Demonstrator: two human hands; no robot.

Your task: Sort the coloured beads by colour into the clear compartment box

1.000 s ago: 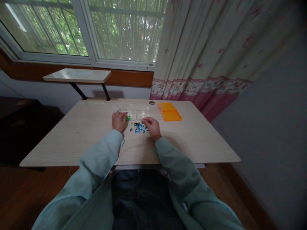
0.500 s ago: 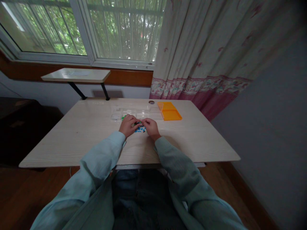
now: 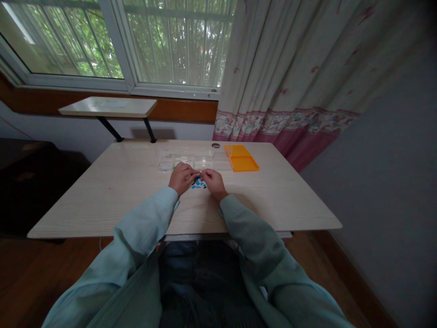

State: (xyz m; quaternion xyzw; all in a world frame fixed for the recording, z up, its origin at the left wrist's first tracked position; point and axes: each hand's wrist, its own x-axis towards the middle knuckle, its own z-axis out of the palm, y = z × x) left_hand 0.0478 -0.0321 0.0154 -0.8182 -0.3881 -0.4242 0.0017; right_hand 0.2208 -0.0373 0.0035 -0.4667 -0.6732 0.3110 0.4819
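A small heap of tiny blue and dark pieces (image 3: 199, 183) lies on the pale wooden table (image 3: 129, 191), just in front of a clear compartment box (image 3: 191, 160). My left hand (image 3: 182, 178) rests on the heap's left side, fingers curled and pinched toward the pieces. My right hand (image 3: 212, 181) sits on the heap's right side, fingers also curled, its fingertips almost meeting the left hand's. What each pinch holds is too small to make out. Both arms wear light green sleeves.
An orange tray (image 3: 241, 161) lies right of the clear box. A small dark round thing (image 3: 215, 146) sits at the table's far edge. A white shelf (image 3: 107, 107) juts from the wall under the window. A flowered curtain (image 3: 290, 68) hangs at the right.
My left hand has moved right from the green pieces by the box onto the blue heap, meeting the right hand. The right hand has shifted slightly left.
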